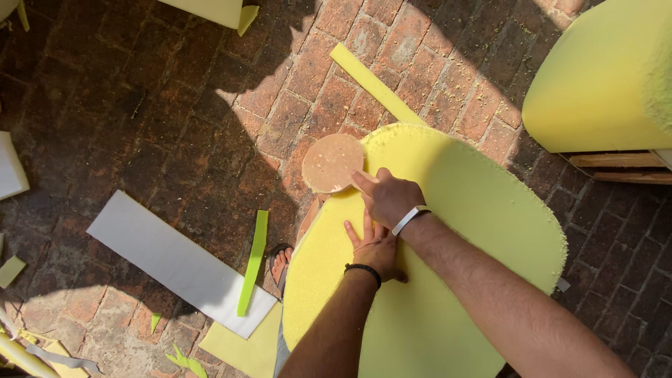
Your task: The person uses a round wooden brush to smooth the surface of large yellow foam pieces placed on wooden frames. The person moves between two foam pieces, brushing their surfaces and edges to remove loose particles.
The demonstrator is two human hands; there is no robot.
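A round yellow foam [462, 231] lies on the brick floor [140, 105]. The left hand [374, 245] presses flat on it, fingers spread. The right hand [388, 196] pinches a tan disc [331, 162] at the foam's left edge. Scraps lie left.

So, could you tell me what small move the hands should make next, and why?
Probably slide the right hand and its tan round disc a little along the rim of the yellow foam round. The disc sits at that edge, half over the brick floor, while the left hand presses the foam flat.
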